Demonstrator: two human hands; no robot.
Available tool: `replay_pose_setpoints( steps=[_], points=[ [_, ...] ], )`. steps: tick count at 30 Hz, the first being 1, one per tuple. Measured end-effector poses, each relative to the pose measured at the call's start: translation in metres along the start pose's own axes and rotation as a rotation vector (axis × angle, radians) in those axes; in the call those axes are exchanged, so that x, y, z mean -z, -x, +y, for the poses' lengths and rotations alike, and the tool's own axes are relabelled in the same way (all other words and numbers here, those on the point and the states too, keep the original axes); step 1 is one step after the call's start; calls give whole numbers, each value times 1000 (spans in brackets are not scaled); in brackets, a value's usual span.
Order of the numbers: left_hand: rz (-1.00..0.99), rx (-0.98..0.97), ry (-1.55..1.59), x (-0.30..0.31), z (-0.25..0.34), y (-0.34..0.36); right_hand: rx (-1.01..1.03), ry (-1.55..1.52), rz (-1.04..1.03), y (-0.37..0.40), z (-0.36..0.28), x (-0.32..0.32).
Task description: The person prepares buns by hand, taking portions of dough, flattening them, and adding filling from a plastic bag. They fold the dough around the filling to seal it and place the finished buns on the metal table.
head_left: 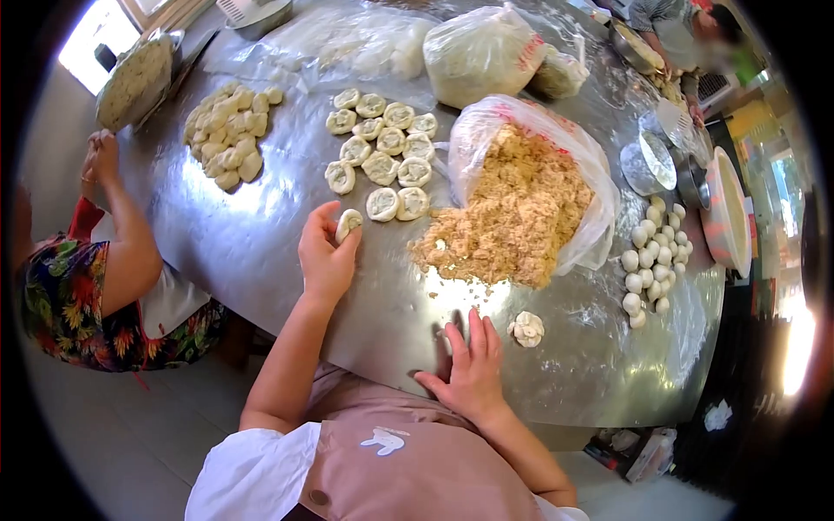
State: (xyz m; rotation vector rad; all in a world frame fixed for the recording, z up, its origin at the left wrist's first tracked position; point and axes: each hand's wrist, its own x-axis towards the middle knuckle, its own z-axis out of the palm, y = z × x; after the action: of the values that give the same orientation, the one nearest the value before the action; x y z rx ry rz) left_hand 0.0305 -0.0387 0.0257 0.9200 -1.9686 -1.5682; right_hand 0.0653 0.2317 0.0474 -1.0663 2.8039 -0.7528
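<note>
Between the thumb and fingers of my left hand [327,259] is a small dough piece [349,223], just below several round filled dough pieces [391,141] set out in rows. My right hand [472,363] rests low over the metal table [391,321] with its fingers spread and nothing in them. A pleated dough ball [526,329] lies to the right of that hand. Crumbly brown filling [521,208] spills from an open plastic bag [599,195] beyond my hands.
Dough lumps [228,135] lie at the left, near a co-worker's clasped hands [102,156]. White dough balls [653,260], a metal bowl [647,163] and a large basin [730,213] are at the right. A tied bag [478,56] stands at the back. Another person works at the far right.
</note>
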Motion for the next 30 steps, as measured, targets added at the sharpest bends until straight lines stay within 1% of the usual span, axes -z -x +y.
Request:
replay_pose_setpoints(
  steps=[2,3,5,6,8,9,12,13,16,17,20,21,24,25,28,29,30],
  points=[
    [-158,153,397,9,-3,-2,-99,125,-29,0,-6,-15],
    [-183,258,535,13,1,-1,-172,129,-33,-7,-7,-20],
    [-237,465,813,22,13,4,-277,147,38,-36,-6,-27],
    [-283,475,858,24,11,6,-330,158,79,-53,-3,-29],
    [-376,495,947,29,4,13,-339,166,184,-84,8,-36],
    [-409,540,1004,30,6,16,-342,170,235,-93,12,-38],
    [-572,609,1188,29,10,22,-354,168,285,-105,20,-40],
    [-567,639,1212,29,9,25,-361,167,297,-103,17,-35],
    [-533,705,1208,32,23,33,-211,175,367,-87,0,-35],
    [-548,702,1226,33,22,35,-66,183,354,-88,-5,-33],
    [-600,694,1238,34,21,40,86,228,167,-110,-15,-43],
    [-606,684,1224,34,24,42,70,244,128,-121,-19,-41],
    [-624,650,1160,40,32,44,-111,252,241,-149,-13,-52],
    [-623,642,1135,42,32,46,-132,260,251,-155,-10,-54],
    [-654,662,1157,45,28,50,-63,276,195,-159,7,-61],
    [-652,666,1155,44,25,52,-15,294,290,-158,11,-63],
    [-651,672,1152,43,20,54,28,280,283,-155,15,-60]
  ],
)
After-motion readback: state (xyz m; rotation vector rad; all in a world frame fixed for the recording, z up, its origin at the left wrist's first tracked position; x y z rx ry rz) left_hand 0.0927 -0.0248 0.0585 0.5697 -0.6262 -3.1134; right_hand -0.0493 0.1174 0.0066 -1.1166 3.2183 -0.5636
